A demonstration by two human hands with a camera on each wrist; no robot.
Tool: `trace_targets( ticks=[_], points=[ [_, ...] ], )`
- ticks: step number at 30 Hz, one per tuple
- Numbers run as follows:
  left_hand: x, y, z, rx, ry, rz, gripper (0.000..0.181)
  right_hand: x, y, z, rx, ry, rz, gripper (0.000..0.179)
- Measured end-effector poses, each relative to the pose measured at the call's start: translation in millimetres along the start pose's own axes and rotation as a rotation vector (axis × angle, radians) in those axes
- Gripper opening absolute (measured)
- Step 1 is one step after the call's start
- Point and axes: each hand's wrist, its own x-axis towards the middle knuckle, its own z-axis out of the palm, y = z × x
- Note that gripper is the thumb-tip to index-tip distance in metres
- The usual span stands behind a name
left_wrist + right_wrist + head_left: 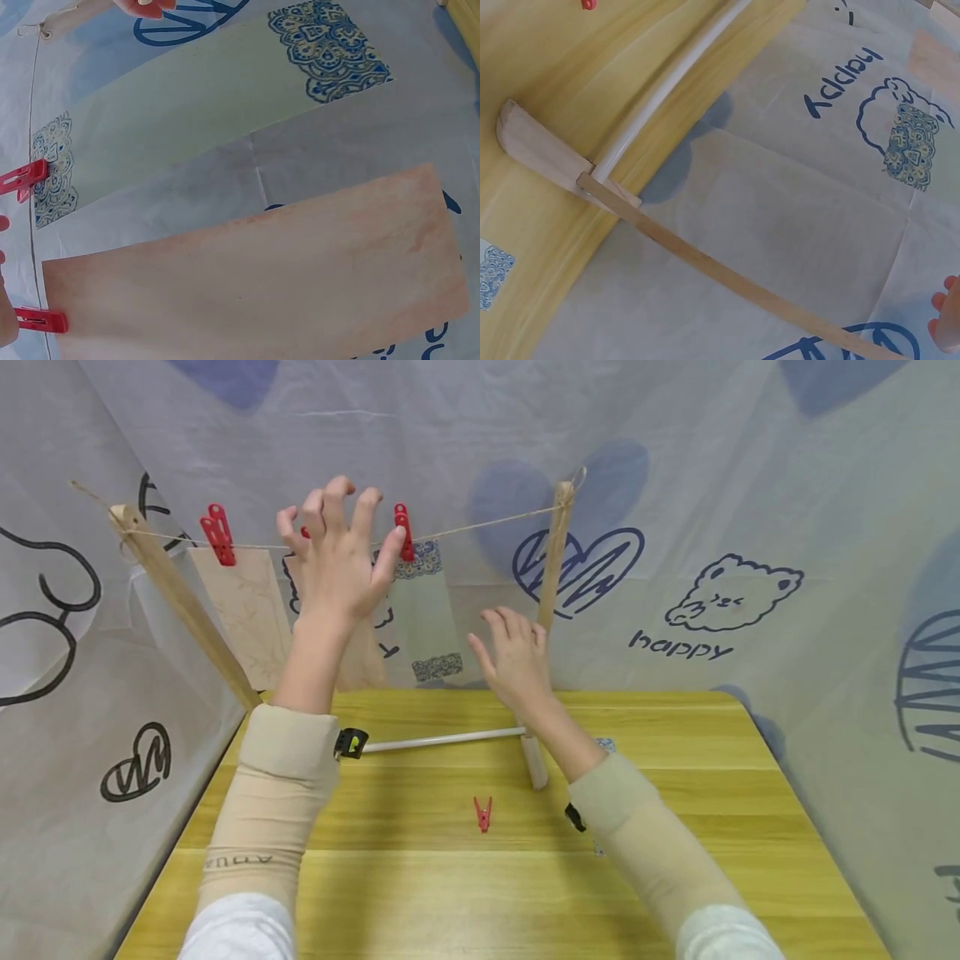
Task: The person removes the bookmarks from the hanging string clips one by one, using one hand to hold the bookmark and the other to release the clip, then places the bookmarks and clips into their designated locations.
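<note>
My left hand [333,560] is raised before the string [487,527], fingers spread and a little bent, holding nothing. Behind it, a red clothespin [43,320] clips a tan paper strip [255,277] to the string; the head view mostly hides this pin. To its right, another clothespin [403,531] holds a pale green strip with blue patterned ends [427,610]. A third clothespin [218,535] holds a cream strip [243,610] at the left. My right hand [517,660] hovers near the right wooden post [555,560], fingers loosely bent, with nothing in it.
A loose red clothespin [483,814] lies on the wooden table [420,893]. The left post [187,602] leans outward. A white rod [442,740] runs low to the right post's wooden foot [534,764]. Another patterned strip [493,274] lies on the table, partly under my right arm.
</note>
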Motion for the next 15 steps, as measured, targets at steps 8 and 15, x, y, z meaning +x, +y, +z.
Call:
trace_targets(
  ticks=[8, 15],
  points=[
    [7.9, -0.6, -6.7, 0.008, -0.102, 0.048, 0.049, 6.7, -5.6, 0.3, -0.023, -0.035, -0.003, 0.046],
    [13.6, 3.4, -12.7, 0.034, -0.170, 0.060, 0.053, 9.4, -9.8, 1.3, -0.013, -0.058, 0.003, 0.047]
  ],
)
